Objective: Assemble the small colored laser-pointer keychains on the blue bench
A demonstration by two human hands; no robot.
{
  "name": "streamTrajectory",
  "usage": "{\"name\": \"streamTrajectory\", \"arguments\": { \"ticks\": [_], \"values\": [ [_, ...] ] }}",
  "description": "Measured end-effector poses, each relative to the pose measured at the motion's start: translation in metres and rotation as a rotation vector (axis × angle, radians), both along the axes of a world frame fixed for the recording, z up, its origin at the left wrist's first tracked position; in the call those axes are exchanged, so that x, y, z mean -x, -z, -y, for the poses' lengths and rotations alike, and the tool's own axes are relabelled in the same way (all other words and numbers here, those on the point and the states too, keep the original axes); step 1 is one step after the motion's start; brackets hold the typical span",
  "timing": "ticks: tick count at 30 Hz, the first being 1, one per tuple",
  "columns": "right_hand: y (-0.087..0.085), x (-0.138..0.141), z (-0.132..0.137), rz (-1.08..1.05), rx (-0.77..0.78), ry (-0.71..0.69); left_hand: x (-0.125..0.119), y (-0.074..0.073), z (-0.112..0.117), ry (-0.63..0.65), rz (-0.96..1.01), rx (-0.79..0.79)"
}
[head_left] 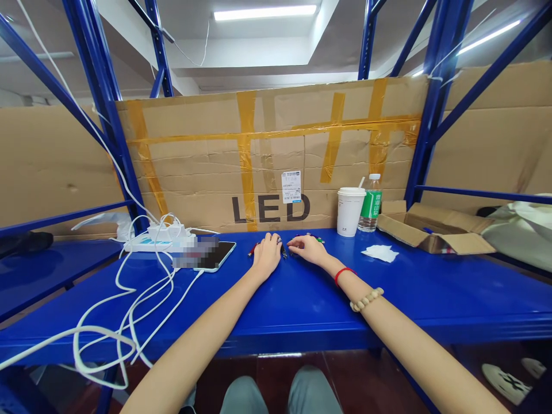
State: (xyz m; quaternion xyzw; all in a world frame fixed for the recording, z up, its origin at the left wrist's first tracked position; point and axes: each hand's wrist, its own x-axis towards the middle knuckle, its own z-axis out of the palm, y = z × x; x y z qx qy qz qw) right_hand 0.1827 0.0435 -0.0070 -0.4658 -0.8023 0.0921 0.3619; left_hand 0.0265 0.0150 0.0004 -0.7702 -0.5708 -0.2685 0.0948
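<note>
My left hand (266, 253) rests on the blue shelf surface (302, 299) with its fingers curled over several small pens (282, 249) lying near the cardboard wall. My right hand (307, 248) lies beside it, fingers bent down onto the same cluster of pens, some red and some green (318, 238). What each hand actually grips is too small to make out. A red string and a bead bracelet (366, 299) circle my right wrist.
A phone (215, 256) and a white power strip (150, 240) with trailing white cables (112, 322) lie to the left. A paper cup (349, 210), a water bottle (371, 204), a tissue (379, 253) and an open cardboard box (435, 230) stand right.
</note>
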Motion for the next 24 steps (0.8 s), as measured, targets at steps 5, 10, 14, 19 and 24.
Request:
{"name": "streamTrajectory", "arguments": {
  "ticks": [5, 10, 14, 19, 24],
  "values": [
    [-0.0016, 0.0070, 0.0012, -0.027, -0.029, -0.189, 0.0000, -0.0001, -0.0005, 0.002, 0.005, 0.012],
    [0.0007, 0.0084, 0.0004, 0.066, -0.024, -0.254, -0.0004, 0.0006, -0.0018, 0.005, 0.008, 0.018],
    [0.0010, 0.0070, -0.0006, 0.076, -0.008, -0.217, -0.0004, 0.0011, -0.0009, 0.021, 0.022, 0.013],
    [-0.0008, 0.0068, 0.0002, 0.033, 0.037, -0.199, 0.0008, 0.0011, -0.0003, 0.067, 0.070, 0.006],
    [-0.0037, 0.0088, 0.0044, 0.043, 0.048, -0.260, 0.0014, 0.0027, -0.0039, 0.081, 0.073, -0.018]
  ]
}}
